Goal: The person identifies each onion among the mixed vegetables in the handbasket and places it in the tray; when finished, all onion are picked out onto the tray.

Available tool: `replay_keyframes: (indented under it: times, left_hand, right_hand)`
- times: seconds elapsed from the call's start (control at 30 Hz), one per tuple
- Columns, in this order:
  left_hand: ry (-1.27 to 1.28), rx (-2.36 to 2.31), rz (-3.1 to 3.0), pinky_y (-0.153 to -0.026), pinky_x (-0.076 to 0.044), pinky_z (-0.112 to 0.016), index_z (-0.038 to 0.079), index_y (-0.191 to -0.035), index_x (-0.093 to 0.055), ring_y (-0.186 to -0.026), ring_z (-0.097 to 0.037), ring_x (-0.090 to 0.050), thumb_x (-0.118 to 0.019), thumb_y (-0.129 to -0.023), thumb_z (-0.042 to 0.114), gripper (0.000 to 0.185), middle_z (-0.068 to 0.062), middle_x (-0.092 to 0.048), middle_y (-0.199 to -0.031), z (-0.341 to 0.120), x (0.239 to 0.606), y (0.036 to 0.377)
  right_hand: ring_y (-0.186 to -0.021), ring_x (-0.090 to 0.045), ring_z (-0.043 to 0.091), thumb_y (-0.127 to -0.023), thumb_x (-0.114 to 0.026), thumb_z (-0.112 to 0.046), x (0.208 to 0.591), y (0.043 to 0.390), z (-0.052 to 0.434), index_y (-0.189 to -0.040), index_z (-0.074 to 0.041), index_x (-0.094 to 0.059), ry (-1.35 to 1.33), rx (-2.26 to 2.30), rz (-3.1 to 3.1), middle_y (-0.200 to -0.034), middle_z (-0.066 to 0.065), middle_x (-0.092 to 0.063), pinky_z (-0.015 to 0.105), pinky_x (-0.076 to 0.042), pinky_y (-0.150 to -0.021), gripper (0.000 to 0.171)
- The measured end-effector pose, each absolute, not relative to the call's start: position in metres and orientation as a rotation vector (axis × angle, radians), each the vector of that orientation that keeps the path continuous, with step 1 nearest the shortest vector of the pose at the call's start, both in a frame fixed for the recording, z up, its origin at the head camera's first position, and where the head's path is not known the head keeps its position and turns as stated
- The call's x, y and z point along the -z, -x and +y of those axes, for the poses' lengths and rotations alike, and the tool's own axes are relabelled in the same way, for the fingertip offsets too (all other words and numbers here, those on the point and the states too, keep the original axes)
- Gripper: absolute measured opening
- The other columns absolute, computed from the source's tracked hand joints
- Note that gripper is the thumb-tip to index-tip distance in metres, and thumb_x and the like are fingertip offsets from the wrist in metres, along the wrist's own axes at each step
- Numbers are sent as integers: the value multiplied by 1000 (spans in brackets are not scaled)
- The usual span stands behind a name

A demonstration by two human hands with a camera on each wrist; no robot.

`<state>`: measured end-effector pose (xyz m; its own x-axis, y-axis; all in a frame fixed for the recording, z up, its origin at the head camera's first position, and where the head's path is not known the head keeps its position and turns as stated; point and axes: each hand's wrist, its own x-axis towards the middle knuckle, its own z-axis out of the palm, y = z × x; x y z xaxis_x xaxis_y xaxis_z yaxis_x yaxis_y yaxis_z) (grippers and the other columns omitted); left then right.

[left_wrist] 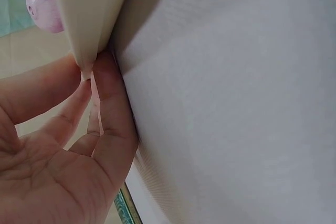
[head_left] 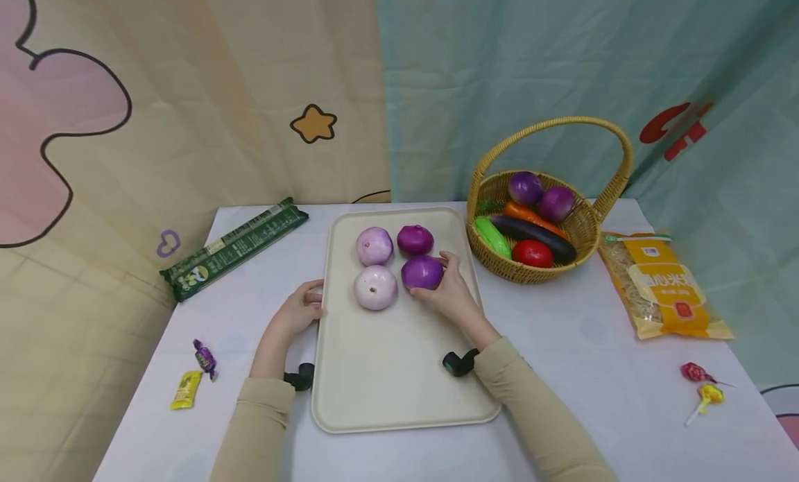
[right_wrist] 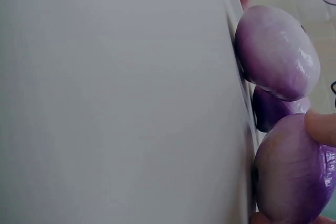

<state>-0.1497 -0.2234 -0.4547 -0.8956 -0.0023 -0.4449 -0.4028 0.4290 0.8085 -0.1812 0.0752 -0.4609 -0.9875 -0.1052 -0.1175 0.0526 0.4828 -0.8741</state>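
My left hand (head_left: 298, 311) pinches the left rim of a cream tray (head_left: 399, 392); in the left wrist view, thumb and fingers (left_wrist: 113, 114) meet at the tray's edge. On the tray's far half are two pale onions, a rear one (head_left: 374, 246) and a front one (head_left: 376, 288), and a dark purple onion (head_left: 415, 240). My right hand (head_left: 451, 291) holds another purple onion (head_left: 422, 272), thumb and fingers on its right side. In the right wrist view that onion (right_wrist: 294, 171) sits low against the tray surface, beside a pale onion (right_wrist: 275, 51).
A wicker basket (head_left: 530, 274) of toy vegetables stands at the back right, near a yellow noodle bag (head_left: 671, 288). A green packet (head_left: 234, 250) lies back left. Wrapped candies (head_left: 186, 390) are at the left and lollipops (head_left: 710, 393) at the right.
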Motion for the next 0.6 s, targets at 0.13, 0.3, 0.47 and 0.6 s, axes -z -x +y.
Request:
replay_keyframes:
  times: [0.13, 0.3, 0.47, 0.6]
  left_hand:
    - [326, -1472, 2292, -90, -51, -34, 6, -154, -29, -115, -33, -54, -53, -92, -4, 67, -25, -44, -134, -225, 454, 151]
    - [305, -1473, 2292, -92, -51, -37, 5, -154, -28, -116, -34, -54, -53, -93, -4, 67, -25, -45, -134, -226, 454, 153]
    - [297, -1464, 2300, -93, -51, -38, 5, -154, -28, -115, -34, -54, -53, -93, -4, 66, -26, -45, -134, -225, 455, 152]
    - [300, -1463, 2297, -93, -51, -38, 4, -154, -27, -116, -34, -54, -53, -93, -4, 67, -27, -44, -135, -226, 454, 151]
  right_hand:
    - [-142, -35, 39, -78, -83, -23, 460, 179, 76, -153, -1, -19, 93, 1452, 2593, -154, 24, -31, 51, -30, -117, 101]
    - [-143, -32, 40, -79, -83, -21, 459, 176, 78, -153, 0, -21, 106, 1416, 2607, -156, 24, -29, 52, -29, -117, 99]
    - [-143, -34, 40, -78, -83, -23, 455, 174, 83, -154, -4, -22, 87, 1370, 2621, -155, 22, -30, 54, -30, -116, 99]
    - [-142, -34, 42, -80, -81, -27, 447, 172, 92, -154, -7, -23, 80, 1360, 2611, -157, 22, -29, 55, -33, -114, 96]
